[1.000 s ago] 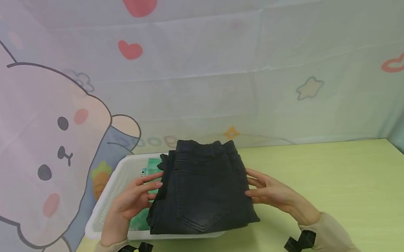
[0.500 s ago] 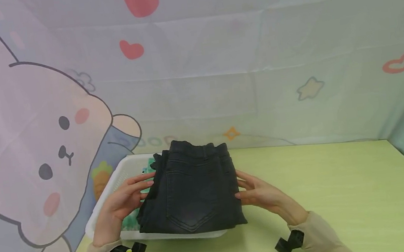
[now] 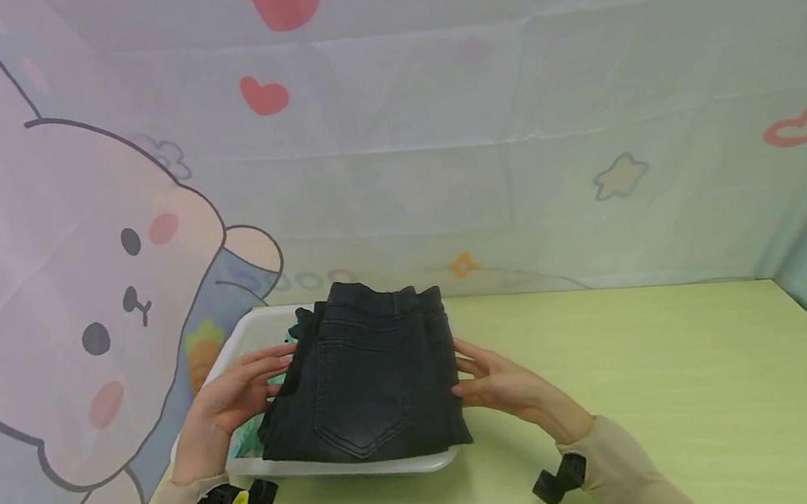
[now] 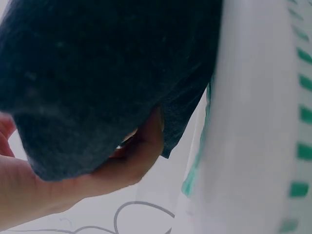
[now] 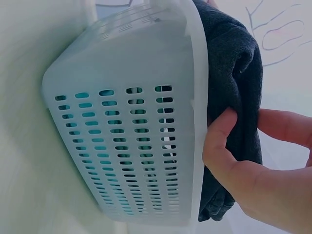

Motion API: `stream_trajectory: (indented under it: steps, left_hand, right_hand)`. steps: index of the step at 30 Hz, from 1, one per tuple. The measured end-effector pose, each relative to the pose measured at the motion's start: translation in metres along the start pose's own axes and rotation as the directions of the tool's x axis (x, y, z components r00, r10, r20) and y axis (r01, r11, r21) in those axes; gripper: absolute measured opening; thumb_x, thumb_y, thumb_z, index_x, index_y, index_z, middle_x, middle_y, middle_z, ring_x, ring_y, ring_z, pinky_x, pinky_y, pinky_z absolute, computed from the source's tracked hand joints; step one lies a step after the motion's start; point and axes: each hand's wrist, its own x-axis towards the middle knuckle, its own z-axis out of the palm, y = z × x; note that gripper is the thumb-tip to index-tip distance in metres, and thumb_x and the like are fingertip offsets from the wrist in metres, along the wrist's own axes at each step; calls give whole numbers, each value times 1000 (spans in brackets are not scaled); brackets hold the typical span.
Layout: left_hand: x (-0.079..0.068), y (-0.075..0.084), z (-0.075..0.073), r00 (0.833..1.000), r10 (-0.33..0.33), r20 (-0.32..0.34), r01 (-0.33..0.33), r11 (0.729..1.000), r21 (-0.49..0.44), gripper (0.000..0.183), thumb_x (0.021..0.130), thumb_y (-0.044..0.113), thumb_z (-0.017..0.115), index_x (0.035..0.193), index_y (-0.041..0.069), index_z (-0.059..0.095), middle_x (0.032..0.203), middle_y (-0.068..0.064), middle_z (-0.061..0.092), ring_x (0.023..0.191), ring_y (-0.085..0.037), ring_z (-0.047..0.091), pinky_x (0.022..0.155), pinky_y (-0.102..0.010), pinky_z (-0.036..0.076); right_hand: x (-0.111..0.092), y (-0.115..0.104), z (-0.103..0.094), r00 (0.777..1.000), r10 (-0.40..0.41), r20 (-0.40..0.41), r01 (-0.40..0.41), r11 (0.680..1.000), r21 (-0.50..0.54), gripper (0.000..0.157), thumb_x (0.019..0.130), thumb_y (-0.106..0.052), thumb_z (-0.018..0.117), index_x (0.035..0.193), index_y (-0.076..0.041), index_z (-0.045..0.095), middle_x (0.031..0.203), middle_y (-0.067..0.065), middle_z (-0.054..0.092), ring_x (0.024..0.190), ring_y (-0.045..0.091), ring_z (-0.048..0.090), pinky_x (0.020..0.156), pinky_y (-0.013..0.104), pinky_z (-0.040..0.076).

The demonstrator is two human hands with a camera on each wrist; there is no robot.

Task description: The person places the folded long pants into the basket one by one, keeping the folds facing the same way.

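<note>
A folded pair of black jeans point(image 3: 361, 375), back pocket up, lies over the white basket point(image 3: 429, 461) and covers most of its opening. My left hand point(image 3: 232, 397) holds the left side of the fold; in the left wrist view its thumb point(image 4: 146, 139) bends up under the dark cloth. At the opposite side my right hand point(image 3: 502, 381) pinches the folded edge, and the right wrist view has its thumb point(image 5: 219, 146) right at the basket's rim. Green fabric point(image 3: 249, 441) inside the basket peeks out left of the jeans.
The basket stands on a light green table point(image 3: 655, 389), toward its left side. Slotted holes run along the basket's wall point(image 5: 126, 58). Behind the table hangs a printed cloth backdrop point(image 3: 430, 97) with a rabbit and hearts.
Both hands have carried the jeans leftward over the basket, covering more of the green fabric. The basket has stayed about where it was.
</note>
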Motion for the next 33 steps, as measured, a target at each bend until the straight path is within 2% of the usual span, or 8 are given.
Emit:
stream_trajectory:
  steps: [3,5,7,10,18,21,28,33]
  left_hand:
    - [-1,-1,-5,1000,8,13,-8,1000,-27,58,96,22,39,143,1,12,122,8,44,86,-8,58,79,-28,45]
    - [-1,-2,-7,1000,12,24,-11,998,-56,49,96,22,39,140,10,25,112,16,49,85,-9,58,79,-28,45]
    - [-1,-2,-9,999,15,29,-13,997,-73,39,95,23,39,134,17,37,109,18,51,85,-10,57,79,-28,45]
    - [-1,-2,-11,1000,0,14,1,997,-75,28,95,24,39,123,22,46,107,18,52,86,-10,56,80,-29,44]
    - [-1,-2,-16,998,-45,-35,43,998,-49,28,95,26,40,121,24,48,105,17,52,87,-10,54,80,-31,42]
    - [-1,-2,-19,999,-40,-35,38,998,-57,27,95,26,39,120,24,49,105,17,52,86,-10,54,78,-30,43]
    - [-1,-2,-23,999,-17,-47,11,993,-115,22,95,22,40,111,25,56,102,16,59,88,-8,56,76,-28,44]
    - [0,-2,-26,998,-18,-54,12,993,-119,21,95,21,40,108,26,55,103,17,58,89,-9,56,77,-29,45]
  right_hand:
    - [3,-1,2,1000,-4,14,4,1000,-3,78,87,3,46,144,-11,-6,149,22,-1,133,43,14,105,48,28]
    - [4,-2,3,1000,-8,16,8,1000,-6,78,87,3,46,144,-10,-6,148,23,-1,133,42,13,105,48,27]
    - [5,-2,4,1000,-10,17,10,1000,-1,78,86,4,46,144,-9,-5,148,23,-1,133,42,13,106,49,26]
    - [8,-3,6,1000,-3,11,3,1000,-7,78,86,6,45,144,-9,-5,148,23,0,133,42,13,106,49,25]
    - [14,-6,10,999,39,-19,-41,996,-78,77,85,6,46,144,-9,-1,149,21,2,132,42,21,103,43,32]
    - [18,-8,11,999,43,-10,-44,995,-91,78,85,6,47,144,-11,-1,149,20,3,132,41,19,102,42,34]
    - [25,-8,13,997,69,-36,-73,990,-120,79,86,4,48,144,-10,-2,148,22,1,132,43,18,103,48,31]
    - [30,-9,13,994,91,-57,-98,987,-130,79,86,2,50,144,-10,-2,148,22,0,133,43,15,104,48,29]
